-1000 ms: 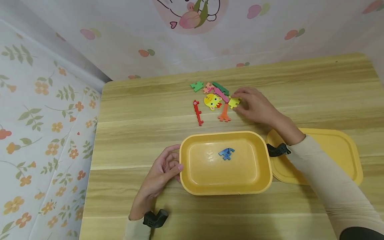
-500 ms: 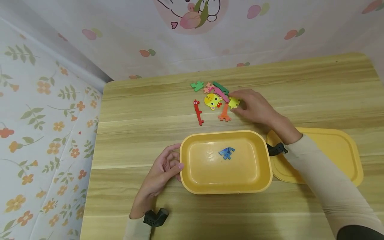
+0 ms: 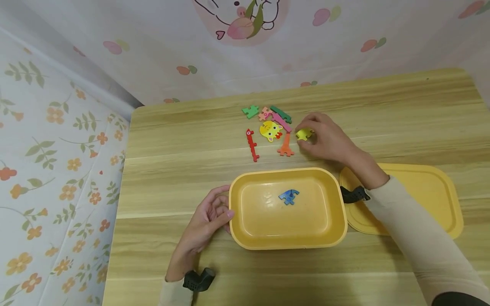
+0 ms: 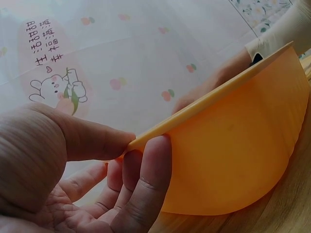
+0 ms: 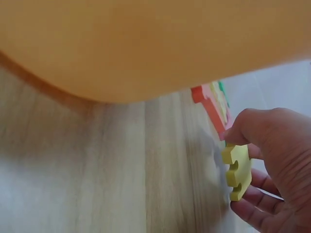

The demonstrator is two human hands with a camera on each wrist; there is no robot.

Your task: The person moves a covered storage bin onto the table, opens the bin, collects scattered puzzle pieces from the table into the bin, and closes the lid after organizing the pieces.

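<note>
Right hand [image 3: 325,138] pinches a yellow puzzle piece [image 3: 305,134] just beyond a yellow tub [image 3: 268,219].
Head view: a clean lift should clear the nearby orange piece [image 3: 285,146]; counted are one piece in hand, seven loose pieces [image 3: 271,131] on one table [image 3: 160,191], one blue piece [image 3: 289,196] inside one tub, and one lid [image 3: 425,195]. Left wrist view: the left hand [image 4: 90,144] clamps the tub's rim [image 4: 209,98]; light, steady pressure should suffice. Right wrist view: thumb and fingers grasp the yellow piece's edges, a hold worth firming.
</note>
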